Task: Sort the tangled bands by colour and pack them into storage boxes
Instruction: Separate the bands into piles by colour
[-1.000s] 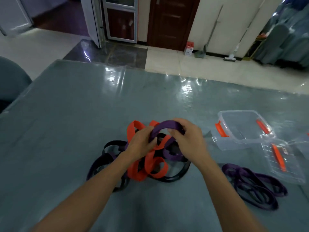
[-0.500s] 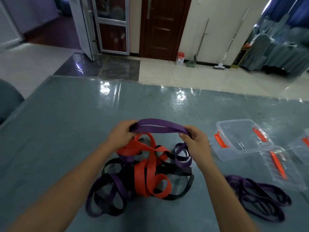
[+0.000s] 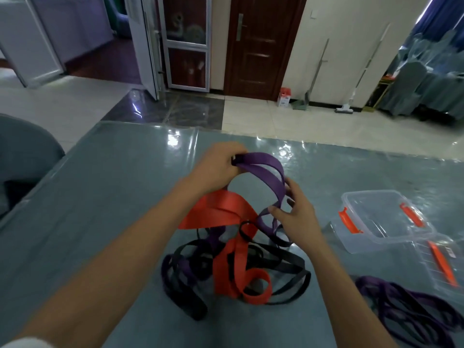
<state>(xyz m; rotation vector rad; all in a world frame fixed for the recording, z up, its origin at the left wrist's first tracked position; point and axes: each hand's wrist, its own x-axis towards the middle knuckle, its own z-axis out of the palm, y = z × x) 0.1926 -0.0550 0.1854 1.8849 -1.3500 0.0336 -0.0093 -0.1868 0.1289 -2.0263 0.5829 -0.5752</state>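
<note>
Glossy grey-blue worktop (image 3: 105,197): left hand (image 3: 216,169) pinches a wide purple loop band (image 3: 266,172) lifted above the orange, black and purple tangle (image 3: 233,262); right hand (image 3: 293,217), fingers loosely spread, touches its lower strands. Pulling hard could drag snagged orange bands towards the clear plastic box (image 3: 384,219).

Brown door (image 3: 256,46), mop (image 3: 344,110), grey chair (image 3: 22,151).

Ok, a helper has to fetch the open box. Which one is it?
On the grey table, look right of the tangled bands. The open box is clear, with orange clips, and stands nearer the far edge than the purple pile. Unlike the clear piece touching its near side, it is a deep, lidless tub.
</note>
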